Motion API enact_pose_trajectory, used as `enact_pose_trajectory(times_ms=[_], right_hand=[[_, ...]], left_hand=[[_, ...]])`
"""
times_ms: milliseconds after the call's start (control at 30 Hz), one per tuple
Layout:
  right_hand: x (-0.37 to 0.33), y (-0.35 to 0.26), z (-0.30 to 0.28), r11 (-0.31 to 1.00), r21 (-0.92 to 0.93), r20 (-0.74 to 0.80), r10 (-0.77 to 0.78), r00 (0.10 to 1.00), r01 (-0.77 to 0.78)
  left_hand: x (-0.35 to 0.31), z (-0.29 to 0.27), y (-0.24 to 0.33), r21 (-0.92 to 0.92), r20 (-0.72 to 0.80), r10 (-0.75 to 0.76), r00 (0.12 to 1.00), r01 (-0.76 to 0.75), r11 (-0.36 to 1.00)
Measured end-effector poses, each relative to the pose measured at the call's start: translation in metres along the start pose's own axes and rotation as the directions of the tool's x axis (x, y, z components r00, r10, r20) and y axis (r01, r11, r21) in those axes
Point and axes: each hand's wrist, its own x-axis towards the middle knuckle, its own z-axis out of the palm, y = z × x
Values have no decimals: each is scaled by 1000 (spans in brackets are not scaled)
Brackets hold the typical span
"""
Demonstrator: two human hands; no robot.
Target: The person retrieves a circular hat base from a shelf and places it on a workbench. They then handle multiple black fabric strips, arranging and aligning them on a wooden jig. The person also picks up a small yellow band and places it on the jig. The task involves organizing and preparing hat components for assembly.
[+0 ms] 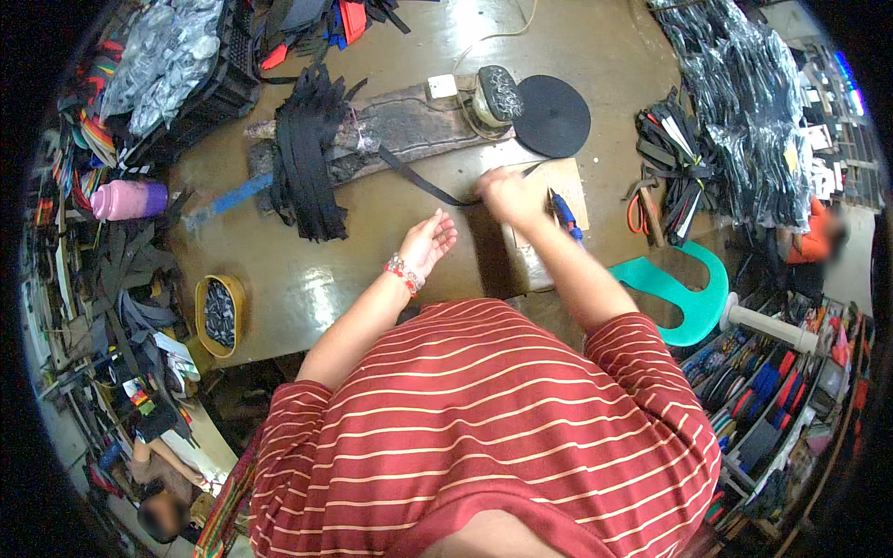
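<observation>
My right hand point(507, 197) is closed around a black strap point(423, 184), low over the table. From that fist the strap runs left to a worn wooden board point(423, 130). My left hand point(430, 244), with a beaded bracelet at its wrist, hangs open just left of the strap, fingers stretched and holding nothing. Draped across the board's left part is a pile of black strap lengths point(312, 158). A flat round roll of black webbing point(552, 116) lies beyond my right hand. Beside that hand are a tan flat sheet point(566, 177) and a blue-handled tool point(565, 212).
A dark rounded block with a grey mottled top point(499, 95) stands on the board by a corded white box point(442, 86). Right: a hammer point(649, 212), a strap bundle point(679, 158), plastic-wrapped goods point(744, 112), a teal seat point(684, 302). Left: a yellow tub point(233, 339), black crate point(209, 112), pink-purple bottle point(128, 199).
</observation>
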Motion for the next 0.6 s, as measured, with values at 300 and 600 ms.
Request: enact_pose_trajectory(times_ms=[300, 600], right_hand=[[7, 74, -12, 964, -214, 180, -117, 977, 155], [-17, -24, -36, 894, 395, 82, -264, 961, 212]], left_hand=[[5, 6, -21, 115, 195, -124, 973, 103, 988], [13, 8, -30, -281, 26, 70, 997, -60, 958]])
